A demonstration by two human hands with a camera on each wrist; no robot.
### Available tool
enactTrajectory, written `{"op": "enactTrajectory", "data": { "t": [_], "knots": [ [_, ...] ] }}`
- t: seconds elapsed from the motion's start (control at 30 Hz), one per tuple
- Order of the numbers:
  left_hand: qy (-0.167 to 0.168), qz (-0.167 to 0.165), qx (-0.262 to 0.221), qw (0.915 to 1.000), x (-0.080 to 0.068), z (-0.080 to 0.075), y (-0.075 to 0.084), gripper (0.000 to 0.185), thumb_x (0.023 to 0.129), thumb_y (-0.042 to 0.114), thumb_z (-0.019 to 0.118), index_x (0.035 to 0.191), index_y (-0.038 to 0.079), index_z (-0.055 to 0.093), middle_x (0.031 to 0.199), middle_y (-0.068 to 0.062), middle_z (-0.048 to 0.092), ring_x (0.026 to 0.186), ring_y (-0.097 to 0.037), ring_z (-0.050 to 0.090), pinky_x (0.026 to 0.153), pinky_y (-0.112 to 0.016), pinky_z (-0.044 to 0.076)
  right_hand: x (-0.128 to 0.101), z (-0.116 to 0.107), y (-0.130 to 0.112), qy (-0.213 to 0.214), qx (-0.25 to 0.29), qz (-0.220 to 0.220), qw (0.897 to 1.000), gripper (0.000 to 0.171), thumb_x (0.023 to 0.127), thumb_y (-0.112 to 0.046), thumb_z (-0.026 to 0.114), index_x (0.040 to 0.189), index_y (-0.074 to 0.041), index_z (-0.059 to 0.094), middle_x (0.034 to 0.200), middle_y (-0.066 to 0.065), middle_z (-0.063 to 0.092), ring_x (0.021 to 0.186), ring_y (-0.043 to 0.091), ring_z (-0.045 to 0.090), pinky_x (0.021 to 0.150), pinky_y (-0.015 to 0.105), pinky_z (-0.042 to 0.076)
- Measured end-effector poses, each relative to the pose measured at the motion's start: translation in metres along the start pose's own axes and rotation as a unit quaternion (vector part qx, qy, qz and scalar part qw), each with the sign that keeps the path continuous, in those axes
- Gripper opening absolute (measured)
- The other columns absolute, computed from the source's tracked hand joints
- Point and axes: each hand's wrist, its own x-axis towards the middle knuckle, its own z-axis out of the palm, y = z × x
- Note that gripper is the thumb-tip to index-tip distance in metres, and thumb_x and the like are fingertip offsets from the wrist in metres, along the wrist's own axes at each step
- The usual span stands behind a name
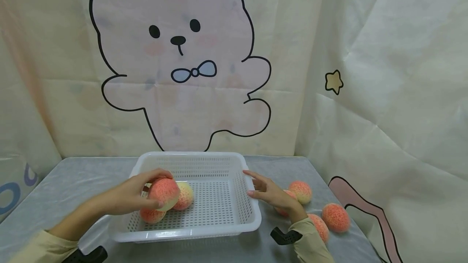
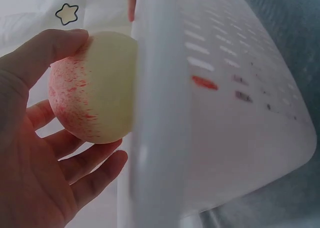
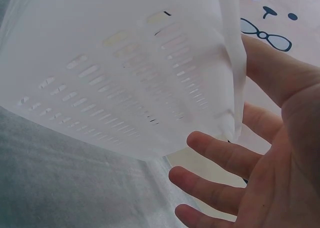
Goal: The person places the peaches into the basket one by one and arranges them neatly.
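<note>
My left hand point(image 1: 135, 194) grips a peach point(image 1: 164, 194) with red and pale yellow skin, over the left side of a white perforated plastic basket point(image 1: 215, 232). Thumb and fingers curve around the fruit in the left wrist view, where the basket's rim hides part of it. Below and beside it, two more peaches, one mostly red point(image 1: 151, 216) and one yellow and red point(image 1: 185, 196), lie in the basket. At the basket's right rim rests my right hand point(image 1: 272, 194), thumb and index finger touching the edge. Its other fingers spread loosely outside the wall in the right wrist view.
Several peaches lie on the grey cloth-covered table point(image 1: 351, 251) to the right, including a red one point(image 1: 336, 217) and a yellow-red one point(image 1: 301, 192). My right forearm partly covers others there. Printed curtains point(image 1: 285, 52) stand behind the table and at both sides.
</note>
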Motion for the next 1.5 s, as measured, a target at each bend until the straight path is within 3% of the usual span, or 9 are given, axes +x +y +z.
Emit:
{"op": "enactTrajectory", "data": {
  "t": [0.2, 0.3, 0.57, 1.0, 1.17, 1.5],
  "knots": [
    [-0.019, 0.003, -0.010, 0.9998, 0.003, 0.012, -0.004, 0.056, 0.085, 0.028, 0.080, 0.133, 0.016, 0.052, 0.132, -0.009, 0.057, 0.109, -0.012, 0.056, 0.079, -0.025, 0.052, -0.001, -0.001, -0.001, 0.000, -0.005, 0.004, 1.000, 0.075, 0.102, -0.022, 0.061, 0.163, -0.012, 0.018, 0.150, 0.031, 0.047, 0.118, 0.021, 0.064, 0.092, 0.032, 0.058],
    [-0.015, 0.006, 0.002, 0.9999, 0.003, 0.016, -0.004, 0.055, 0.082, 0.025, 0.080, 0.130, 0.019, 0.054, 0.127, -0.007, 0.059, 0.102, -0.008, 0.054, 0.074, -0.022, 0.048, -0.001, -0.001, -0.001, -0.001, -0.005, 0.005, 1.000, 0.076, 0.102, -0.023, 0.061, 0.163, -0.012, 0.018, 0.150, 0.031, 0.047, 0.119, 0.019, 0.063, 0.093, 0.031, 0.057],
    [-0.033, -0.010, -0.011, 0.9994, 0.004, 0.019, -0.002, 0.059, 0.075, 0.019, 0.081, 0.129, 0.019, 0.055, 0.128, -0.007, 0.056, 0.103, -0.010, 0.053, 0.074, -0.022, 0.048, -0.001, -0.001, -0.001, 0.000, -0.003, 0.005, 1.000, 0.075, 0.102, -0.021, 0.061, 0.163, -0.012, 0.019, 0.149, 0.031, 0.047, 0.118, 0.023, 0.063, 0.092, 0.030, 0.057],
    [-0.046, 0.023, 0.001, 0.9987, 0.006, 0.030, -0.008, 0.058, 0.073, 0.020, 0.083, 0.124, 0.023, 0.057, 0.123, 0.001, 0.060, 0.109, -0.006, 0.055, 0.087, -0.020, 0.047, -0.001, -0.002, 0.002, 0.002, 0.010, 0.006, 1.000, 0.074, 0.102, -0.020, 0.060, 0.163, -0.012, 0.018, 0.151, 0.029, 0.046, 0.119, 0.026, 0.063, 0.094, 0.036, 0.058],
    [-0.043, 0.035, 0.004, 0.9984, 0.005, 0.034, -0.012, 0.057, 0.072, 0.019, 0.084, 0.123, 0.022, 0.058, 0.118, 0.003, 0.061, 0.106, -0.005, 0.055, 0.087, -0.020, 0.046, -0.001, -0.002, 0.003, 0.000, 0.012, 0.008, 1.000, 0.074, 0.102, -0.020, 0.060, 0.163, -0.013, 0.018, 0.151, 0.029, 0.047, 0.122, 0.026, 0.061, 0.095, 0.031, 0.056],
    [-0.038, 0.031, 0.057, 0.9972, 0.006, 0.039, -0.012, 0.051, 0.075, 0.027, 0.085, 0.120, 0.025, 0.060, 0.115, 0.009, 0.063, 0.102, -0.004, 0.054, 0.086, -0.022, 0.047, 0.000, -0.001, 0.003, 0.002, 0.005, 0.012, 1.000, 0.074, 0.103, -0.020, 0.059, 0.163, -0.013, 0.017, 0.153, 0.027, 0.045, 0.126, 0.027, 0.058, 0.097, 0.030, 0.054]
  ]
}}
